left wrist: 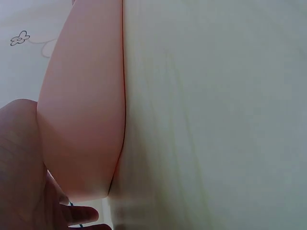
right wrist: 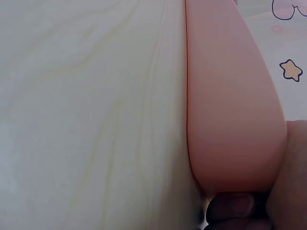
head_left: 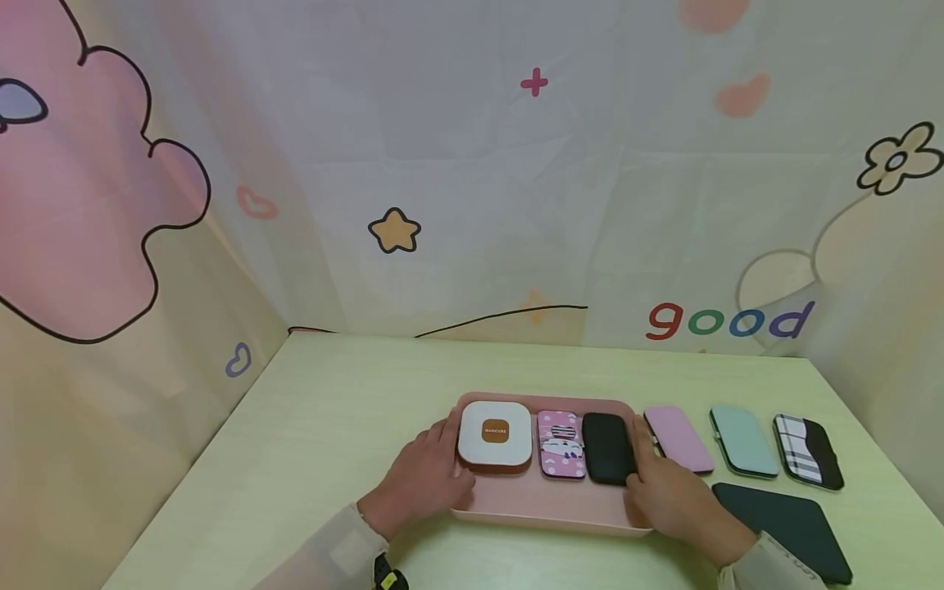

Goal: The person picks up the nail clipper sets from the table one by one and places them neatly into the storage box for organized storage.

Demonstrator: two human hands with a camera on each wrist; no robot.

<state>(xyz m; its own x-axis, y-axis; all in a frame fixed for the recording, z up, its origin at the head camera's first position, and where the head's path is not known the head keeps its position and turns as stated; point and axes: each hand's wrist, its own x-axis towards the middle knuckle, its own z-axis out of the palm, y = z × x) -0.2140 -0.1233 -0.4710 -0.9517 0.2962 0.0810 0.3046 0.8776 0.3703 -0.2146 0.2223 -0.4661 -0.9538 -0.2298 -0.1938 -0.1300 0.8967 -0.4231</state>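
In the head view, a shallow pink rectangular tray is gripped at both ends by the left hand and right hand, over a pale wood-grain surface before printed cloth; it is judged light, stiff and smooth, best held there. In the left, then right wrist view, fingers are curled at its ends.

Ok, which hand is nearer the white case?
Left: the left hand grips the left end of the tray, beside the white case. The right hand grips the opposite end, farther away.
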